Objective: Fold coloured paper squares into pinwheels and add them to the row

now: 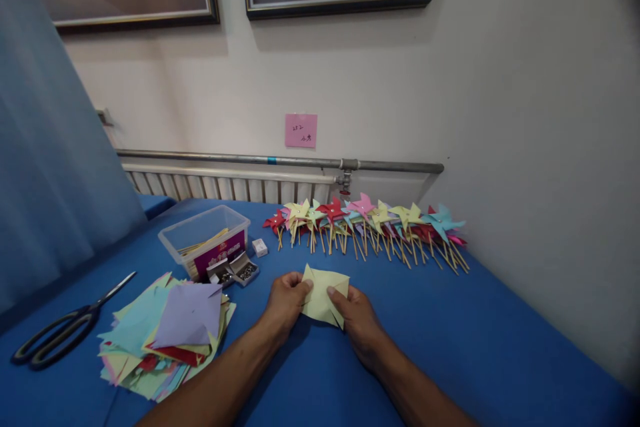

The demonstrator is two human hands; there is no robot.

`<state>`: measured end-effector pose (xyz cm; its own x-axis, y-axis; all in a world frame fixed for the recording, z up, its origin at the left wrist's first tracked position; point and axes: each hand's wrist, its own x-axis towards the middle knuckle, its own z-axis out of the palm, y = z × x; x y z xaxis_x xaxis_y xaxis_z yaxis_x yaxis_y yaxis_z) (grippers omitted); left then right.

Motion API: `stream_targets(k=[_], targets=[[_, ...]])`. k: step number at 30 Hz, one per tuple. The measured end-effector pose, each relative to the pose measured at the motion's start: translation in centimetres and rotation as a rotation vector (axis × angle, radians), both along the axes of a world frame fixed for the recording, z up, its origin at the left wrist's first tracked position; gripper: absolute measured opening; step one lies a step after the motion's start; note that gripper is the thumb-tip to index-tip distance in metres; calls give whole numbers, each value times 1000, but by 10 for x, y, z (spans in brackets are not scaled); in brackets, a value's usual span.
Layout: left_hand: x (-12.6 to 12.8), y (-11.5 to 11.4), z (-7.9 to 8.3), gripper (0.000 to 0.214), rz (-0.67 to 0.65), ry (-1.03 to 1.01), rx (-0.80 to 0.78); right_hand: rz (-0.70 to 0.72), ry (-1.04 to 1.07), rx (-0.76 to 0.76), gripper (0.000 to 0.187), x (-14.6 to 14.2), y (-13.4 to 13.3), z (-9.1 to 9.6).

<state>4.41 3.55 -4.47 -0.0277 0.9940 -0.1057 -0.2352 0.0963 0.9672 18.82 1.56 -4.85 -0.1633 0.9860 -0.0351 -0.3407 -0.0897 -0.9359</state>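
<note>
Between my two hands is a pale yellow paper square (323,295) with slits cut in from its corners. My left hand (289,299) pinches its left edge, thumb on top. On the right edge, my right hand (361,320) grips the same sheet, thumb over the paper and fingers underneath. The paper is held above the blue table, roughly flat and facing me. To the left lies a pile of coloured paper squares (190,313), a purple one uppermost. Small open boxes of metal pins (245,271) sit just behind that pile.
Black-handled scissors (65,333) lie at the far left. A clear plastic box (205,230) holds wooden sticks, with a small white box (260,247) beside it. Finished pinwheels (370,220) on sticks lie in a row along the back. A radiator (230,180) and pipe run behind the table.
</note>
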Motion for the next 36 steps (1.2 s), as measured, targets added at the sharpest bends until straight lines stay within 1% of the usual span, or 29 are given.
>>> stream_targets(k=[3, 9, 13, 16, 22, 27, 36], targets=[[0, 0, 1, 32, 0, -7, 9, -15, -2, -4, 48, 0, 0, -1], [0, 0, 4, 31, 93, 34, 27, -55, 9, -16, 49, 1, 4, -5], [-1, 1, 3, 28, 104, 49, 48, -68, -1, -6, 49, 1, 3, -4], [-1, 2, 2, 28, 113, 76, 61, -58, -6, -1, 48, 1, 2, -3], [-3, 0, 4, 25, 132, 160, 174, -33, -1, -18, 43, 1, 1, -1], [-2, 0, 3, 23, 135, 162, 180, -34, -2, -26, 42, 2, 0, 1], [-3, 1, 1, 22, 133, 174, 175, 9, 28, -36, 47, 3, 6, -5]])
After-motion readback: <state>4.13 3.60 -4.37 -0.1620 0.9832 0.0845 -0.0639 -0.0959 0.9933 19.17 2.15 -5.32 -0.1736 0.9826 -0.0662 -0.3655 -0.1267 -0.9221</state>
